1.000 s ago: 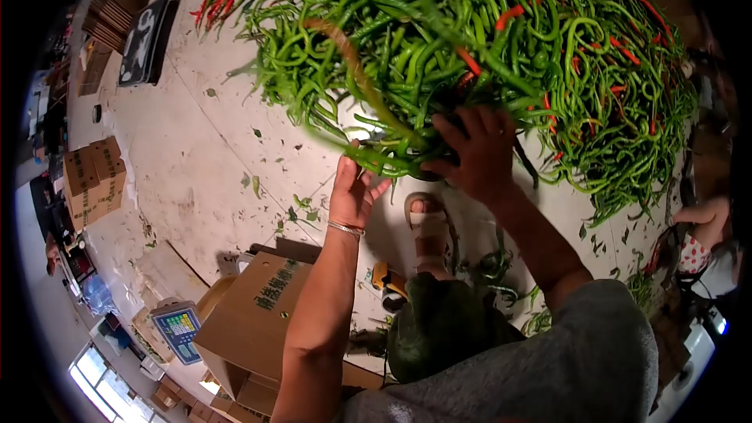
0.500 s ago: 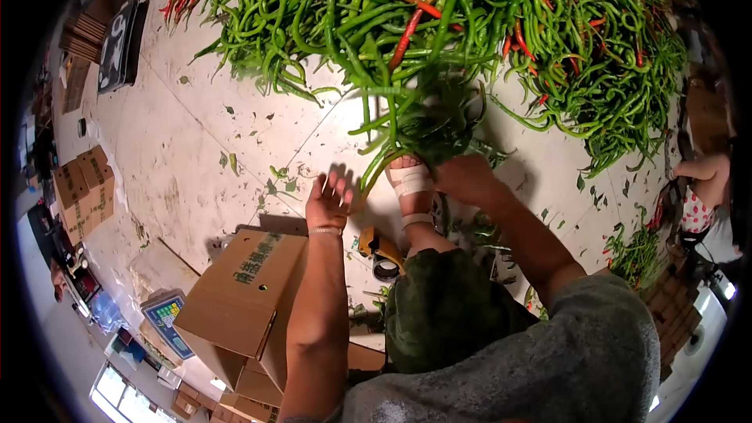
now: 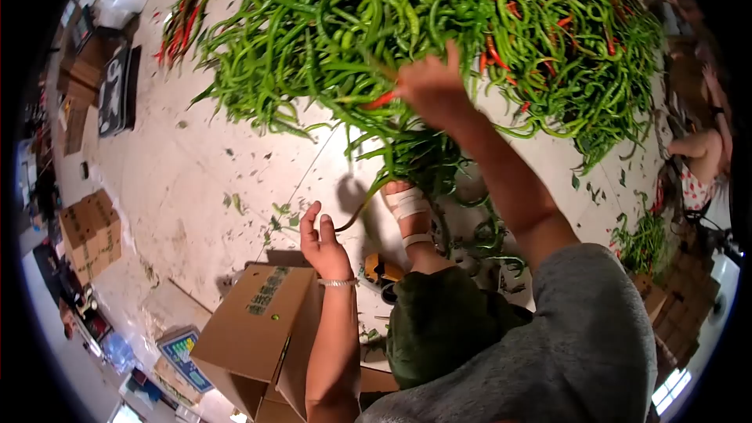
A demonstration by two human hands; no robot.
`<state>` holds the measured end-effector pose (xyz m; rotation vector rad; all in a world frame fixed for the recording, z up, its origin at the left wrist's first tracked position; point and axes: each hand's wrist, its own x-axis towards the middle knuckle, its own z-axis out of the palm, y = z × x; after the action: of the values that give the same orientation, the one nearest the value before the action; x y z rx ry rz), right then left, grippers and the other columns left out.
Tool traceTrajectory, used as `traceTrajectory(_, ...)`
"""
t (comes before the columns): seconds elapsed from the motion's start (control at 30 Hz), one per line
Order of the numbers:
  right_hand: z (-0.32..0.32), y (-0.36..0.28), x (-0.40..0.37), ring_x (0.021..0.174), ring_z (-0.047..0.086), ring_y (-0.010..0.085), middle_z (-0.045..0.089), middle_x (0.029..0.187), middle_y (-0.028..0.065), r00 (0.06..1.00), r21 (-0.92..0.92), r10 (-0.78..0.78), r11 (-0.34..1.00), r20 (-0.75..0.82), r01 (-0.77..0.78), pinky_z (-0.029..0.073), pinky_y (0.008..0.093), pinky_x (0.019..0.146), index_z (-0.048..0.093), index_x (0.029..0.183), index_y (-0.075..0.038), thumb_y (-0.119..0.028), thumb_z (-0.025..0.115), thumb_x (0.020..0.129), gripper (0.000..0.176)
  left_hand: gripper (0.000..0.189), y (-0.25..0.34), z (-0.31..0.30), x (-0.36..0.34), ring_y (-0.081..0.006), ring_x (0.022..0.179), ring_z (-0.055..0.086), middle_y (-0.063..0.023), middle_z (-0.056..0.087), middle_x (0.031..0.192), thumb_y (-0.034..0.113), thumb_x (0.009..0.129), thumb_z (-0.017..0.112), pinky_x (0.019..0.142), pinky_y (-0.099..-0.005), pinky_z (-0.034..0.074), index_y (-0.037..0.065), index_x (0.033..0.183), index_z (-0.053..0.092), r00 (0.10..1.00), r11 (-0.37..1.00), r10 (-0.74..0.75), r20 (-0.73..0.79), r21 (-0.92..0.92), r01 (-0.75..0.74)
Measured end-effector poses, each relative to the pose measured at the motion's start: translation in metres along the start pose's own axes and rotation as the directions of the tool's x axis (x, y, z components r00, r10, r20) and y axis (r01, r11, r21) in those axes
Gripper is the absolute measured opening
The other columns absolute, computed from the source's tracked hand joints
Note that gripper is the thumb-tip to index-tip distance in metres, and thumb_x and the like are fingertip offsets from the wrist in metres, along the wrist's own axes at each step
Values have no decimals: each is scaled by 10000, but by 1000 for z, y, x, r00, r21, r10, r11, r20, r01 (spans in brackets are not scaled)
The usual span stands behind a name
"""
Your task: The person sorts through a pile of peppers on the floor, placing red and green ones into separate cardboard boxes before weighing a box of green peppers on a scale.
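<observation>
My left hand (image 3: pixel 325 249) is palm up above the cardboard box, its fingers apart and slightly bent. The thin end of a long dark green pepper (image 3: pixel 363 207) reaches its fingertips, and no grip on it shows. Farther forward, my right hand (image 3: pixel 431 88) is over the near edge of the big pile of green peppers (image 3: pixel 313 47). Its fingers are pinched at the end of a red pepper (image 3: pixel 380 100), with one finger sticking up. A smaller heap of green peppers (image 3: pixel 423 158) lies by my sandalled foot (image 3: pixel 407 204).
An open cardboard box (image 3: pixel 254 305) stands at my left, beside a scale (image 3: pixel 184 356). An orange tape dispenser (image 3: pixel 382 268) is near my foot. Red peppers (image 3: pixel 186 19) lie at the upper left. Another person's leg (image 3: pixel 697 145) shows at the right edge.
My right hand has moved forward from beside my foot to the big pile and now pinches a red pepper. My left hand's fingers have bent a little. The view has shifted.
</observation>
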<state>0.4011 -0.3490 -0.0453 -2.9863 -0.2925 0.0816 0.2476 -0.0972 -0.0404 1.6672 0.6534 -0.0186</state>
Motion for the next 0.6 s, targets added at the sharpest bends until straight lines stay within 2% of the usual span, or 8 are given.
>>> traceTrajectory(0.1,2,-27,-70,823,564,270,588,840,94,982,124,53,992,-181,-30,235,586,986,583,926,-88,-290,605,818,230,222,21,14,-20,-134,972,537,-62,599,1052,40,891,498,872,-247,408,-3,1095,576,962,993,48,270,91,-75)
traceTrajectory(0.17,-1,-38,-104,803,559,241,581,848,54,953,253,101,967,-286,-27,226,577,1004,550,967,-106,-174,611,791,198,223,16,23,-26,-117,880,552,-81,614,1044,49,894,492,803,-236,415,-21,1089,575,798,995,-34,602,-54,84)
traceTrajectory(0.23,-14,-47,-128,812,560,238,575,861,51,962,440,107,898,-252,15,227,563,1007,553,986,-104,-166,613,784,219,258,16,37,-35,-183,915,580,-119,617,1060,60,891,488,830,-278,435,-27,1126,549,661,837,-205,721,-221,501)
traceTrajectory(0.37,-13,-57,-156,845,568,232,585,903,48,971,551,-148,802,-186,228,222,544,1018,561,1056,-104,-139,611,774,289,472,34,60,-28,-292,1229,404,-127,476,1297,231,903,517,1013,-435,333,50,1319,386,673,513,54,738,-598,615)
traceTrajectory(0.4,-13,-56,-158,899,580,227,608,976,30,987,560,-158,818,-7,135,230,523,1007,568,1097,-125,-136,620,769,332,474,26,60,-20,-290,1210,427,-138,480,1299,231,902,528,1027,-437,320,45,1319,399,668,533,79,740,-597,599)
traceTrajectory(0.5,1,-46,-149,883,605,232,633,962,43,995,697,-84,710,-59,101,363,462,910,589,1105,-142,-139,622,768,338,401,22,58,-3,-274,1153,488,-145,528,1247,183,909,529,1008,-408,354,34,1276,464,611,611,45,790,-506,609)
traceTrajectory(0.53,-7,-41,-143,834,625,253,646,910,77,982,853,-30,502,186,-146,456,401,745,633,1025,-137,-128,618,772,254,381,26,61,-6,-268,1142,498,-147,533,1237,165,909,525,997,-399,365,32,1263,475,617,665,4,787,-463,586)
traceTrajectory(0.6,-4,-39,-141,784,626,267,642,858,98,972,819,-79,557,220,-140,473,376,672,649,976,-120,-126,611,780,200,343,34,70,-13,-257,1121,517,-153,542,1217,128,911,516,977,-382,388,29,1238,497,634,760,-74,769,-368,536)
